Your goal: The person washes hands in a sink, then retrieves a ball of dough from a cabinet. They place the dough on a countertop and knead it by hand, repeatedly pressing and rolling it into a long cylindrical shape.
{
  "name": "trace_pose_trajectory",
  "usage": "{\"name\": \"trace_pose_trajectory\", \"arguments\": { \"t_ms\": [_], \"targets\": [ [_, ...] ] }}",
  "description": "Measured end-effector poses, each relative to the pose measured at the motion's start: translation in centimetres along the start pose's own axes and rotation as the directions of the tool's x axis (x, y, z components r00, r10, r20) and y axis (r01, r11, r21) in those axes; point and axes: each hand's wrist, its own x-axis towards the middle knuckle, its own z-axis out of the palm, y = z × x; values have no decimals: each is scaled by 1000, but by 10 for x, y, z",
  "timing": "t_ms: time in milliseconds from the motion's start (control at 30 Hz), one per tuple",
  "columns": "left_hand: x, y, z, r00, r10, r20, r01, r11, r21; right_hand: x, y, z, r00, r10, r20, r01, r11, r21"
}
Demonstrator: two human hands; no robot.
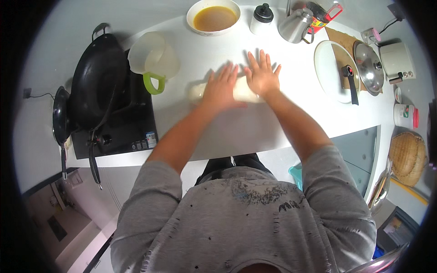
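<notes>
A thick log of pale dough (244, 89) lies crosswise on the white countertop (290, 112). My left hand (222, 87) rests flat over its left half, fingers pointing away from me and thumb out to the right. Across the right end lies my right hand (263, 75), its fingers spread and their tips past the far side of the dough. Both palms press on the dough without gripping it. Its middle shows between the hands, and a rounded end sticks out on the left. The parts beneath my palms are hidden.
Left stand a translucent pitcher (153, 54) with green handle and a black wok (97, 82) over the cooktop (133, 126). Behind are a bowl of yellowish liquid (215, 18), a black-capped bottle (262, 19) and a steel pitcher (296, 26). A glass lid (327, 71) lies right.
</notes>
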Motion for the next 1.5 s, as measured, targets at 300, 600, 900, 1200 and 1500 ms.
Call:
{"name": "trace_pose_trajectory", "arguments": {
  "t_ms": [300, 600, 900, 1200, 1500],
  "targets": [
    [-64, 50, 20, 983, -47, -177, 30, 995, -94, -96, 12, 20, 975, -218, -42, 218, 976, -4],
    [2, 39, -11, 978, -134, 162, 142, 989, -40, -20, 14, -2, 967, -121, 226, 124, 992, 2],
    [1, 44, -10, 972, -31, 233, 65, 988, -140, -39, 36, -3, 977, -187, 106, 187, 982, 9],
    [-41, 17, -21, 949, -249, 196, 233, 967, 100, -43, -9, 17, 964, -265, -18, 266, 963, 52],
    [-93, 1, -3, 995, -94, 13, 95, 994, -50, -76, -20, 18, 926, -377, -14, 377, 924, 65]
  ]
}}
